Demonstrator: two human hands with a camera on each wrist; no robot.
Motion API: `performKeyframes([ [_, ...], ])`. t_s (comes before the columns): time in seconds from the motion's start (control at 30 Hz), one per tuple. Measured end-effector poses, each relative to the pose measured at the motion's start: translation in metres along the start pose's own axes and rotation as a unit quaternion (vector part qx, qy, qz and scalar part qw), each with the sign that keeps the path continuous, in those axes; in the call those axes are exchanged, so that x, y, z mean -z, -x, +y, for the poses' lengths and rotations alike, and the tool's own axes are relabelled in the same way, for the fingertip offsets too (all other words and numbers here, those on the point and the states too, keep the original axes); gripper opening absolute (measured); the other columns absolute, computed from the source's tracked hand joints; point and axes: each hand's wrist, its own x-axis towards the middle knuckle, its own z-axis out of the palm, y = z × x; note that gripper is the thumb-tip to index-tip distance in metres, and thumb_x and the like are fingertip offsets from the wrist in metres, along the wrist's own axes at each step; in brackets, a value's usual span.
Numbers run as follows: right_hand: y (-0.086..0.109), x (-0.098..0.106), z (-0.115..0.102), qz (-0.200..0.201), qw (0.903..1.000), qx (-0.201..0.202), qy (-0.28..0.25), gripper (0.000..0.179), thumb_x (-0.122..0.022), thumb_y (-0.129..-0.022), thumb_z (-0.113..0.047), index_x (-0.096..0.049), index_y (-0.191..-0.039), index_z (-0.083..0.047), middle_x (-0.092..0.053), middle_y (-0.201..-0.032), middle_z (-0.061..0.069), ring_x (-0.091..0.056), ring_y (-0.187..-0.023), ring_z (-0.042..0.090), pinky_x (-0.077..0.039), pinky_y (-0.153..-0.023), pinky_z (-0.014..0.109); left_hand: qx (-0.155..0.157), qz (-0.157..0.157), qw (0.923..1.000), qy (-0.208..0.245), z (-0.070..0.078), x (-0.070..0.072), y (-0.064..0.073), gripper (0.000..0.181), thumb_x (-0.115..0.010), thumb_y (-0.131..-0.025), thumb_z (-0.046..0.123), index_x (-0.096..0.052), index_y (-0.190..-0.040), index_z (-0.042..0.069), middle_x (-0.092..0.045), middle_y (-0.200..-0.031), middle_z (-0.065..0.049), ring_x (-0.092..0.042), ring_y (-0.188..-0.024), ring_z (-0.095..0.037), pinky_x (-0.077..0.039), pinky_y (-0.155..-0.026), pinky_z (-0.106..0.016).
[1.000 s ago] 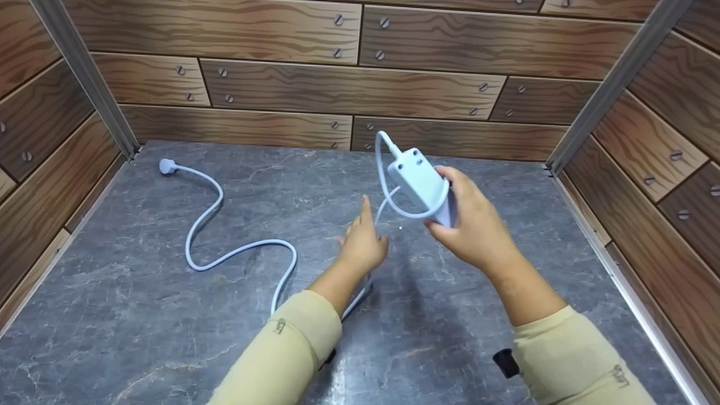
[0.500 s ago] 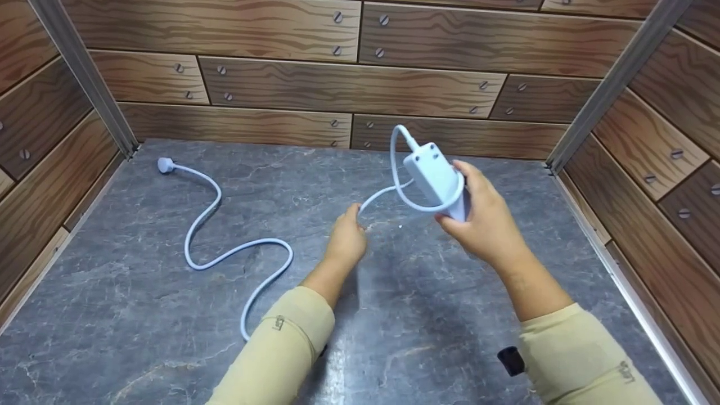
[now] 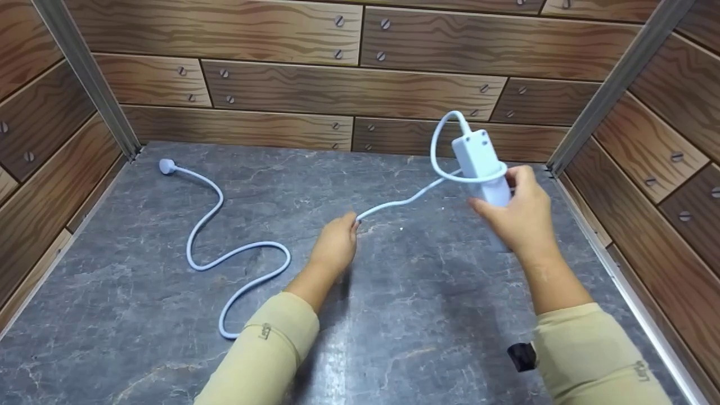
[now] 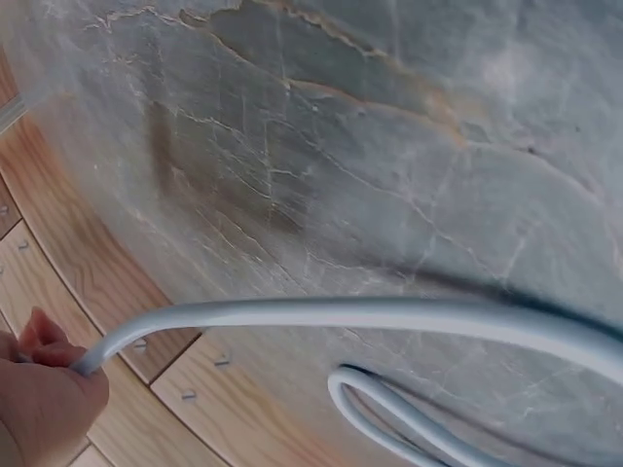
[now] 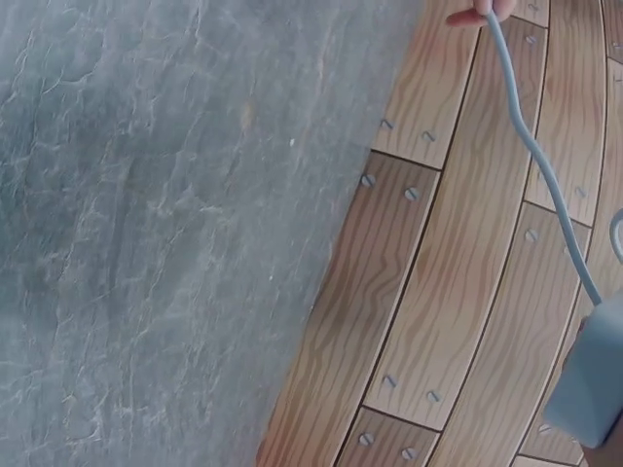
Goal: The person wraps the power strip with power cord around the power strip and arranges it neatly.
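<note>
My right hand (image 3: pixel 526 219) grips the lower end of a white power strip (image 3: pixel 481 160), held up off the table and tilted. Its pale cord (image 3: pixel 402 201) leaves the top in a loop and passes round the body once. From there it runs left to my left hand (image 3: pixel 334 242), which pinches it between thumb and fingers. Beyond that hand the cord winds over the tabletop, partly behind the left sleeve, to a round plug (image 3: pixel 166 166) at the far left. In the right wrist view the strip (image 5: pixel 589 384) shows only at the lower right edge.
A grey marbled tabletop (image 3: pixel 140 304) lies under both hands. Wood-patterned walls (image 3: pixel 281 84) close it in at the back and on both sides, with metal posts (image 3: pixel 619 84) in the corners. A black piece (image 3: pixel 522 357) sticks out beside the right sleeve.
My left hand, first with spread fingers by the cord, has closed on it and moved left. My right hand has carried the power strip right, drawing the stretch of cord between the hands longer.
</note>
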Motion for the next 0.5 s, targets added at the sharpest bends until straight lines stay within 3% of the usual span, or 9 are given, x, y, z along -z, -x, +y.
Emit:
performKeyframes([
  [0.23, -0.001, -0.001, 0.008, 0.058, 0.9978, -0.031, -0.014, 0.057, -0.076, -0.071, -0.02, -0.044, -0.112, 0.003, -0.057, -0.106, 0.023, -0.054, -0.091, 0.036, -0.044, -0.079, 0.048, -0.062, -0.001, 0.9981, -0.005, -0.009, 0.006, 0.004, 0.015, -0.046, -0.095, 0.017, -0.05, -0.086, 0.006, -0.06, -0.083, -0.011, -0.059, -0.083, -0.03, -0.046, -0.073, -0.042],
  [0.4, 0.0, -0.003, 0.01, 0.07, 0.9973, -0.024, -0.003, 0.056, -0.076, -0.071, -0.019, -0.043, -0.11, 0.003, -0.057, -0.105, 0.023, -0.055, -0.09, 0.037, -0.045, -0.078, 0.049, -0.052, 0.002, 0.9986, -0.012, -0.007, 0.016, 0.007, 0.011, -0.05, -0.094, 0.018, -0.053, -0.092, 0.007, -0.06, -0.083, -0.008, -0.058, -0.081, -0.026, -0.046, -0.072, -0.041],
  [0.5, 0.0, -0.003, 0.012, 0.06, 0.9977, -0.03, 0.005, 0.06, -0.075, -0.071, -0.019, -0.041, -0.115, 0.001, -0.056, -0.107, 0.023, -0.054, -0.091, 0.038, -0.045, -0.079, 0.05, -0.054, 0.022, 0.9972, -0.046, -0.001, 0.025, 0.01, 0.013, -0.054, -0.091, 0.02, -0.055, -0.098, 0.009, -0.062, -0.087, -0.007, -0.06, -0.081, -0.024, -0.048, -0.07, -0.041],
])
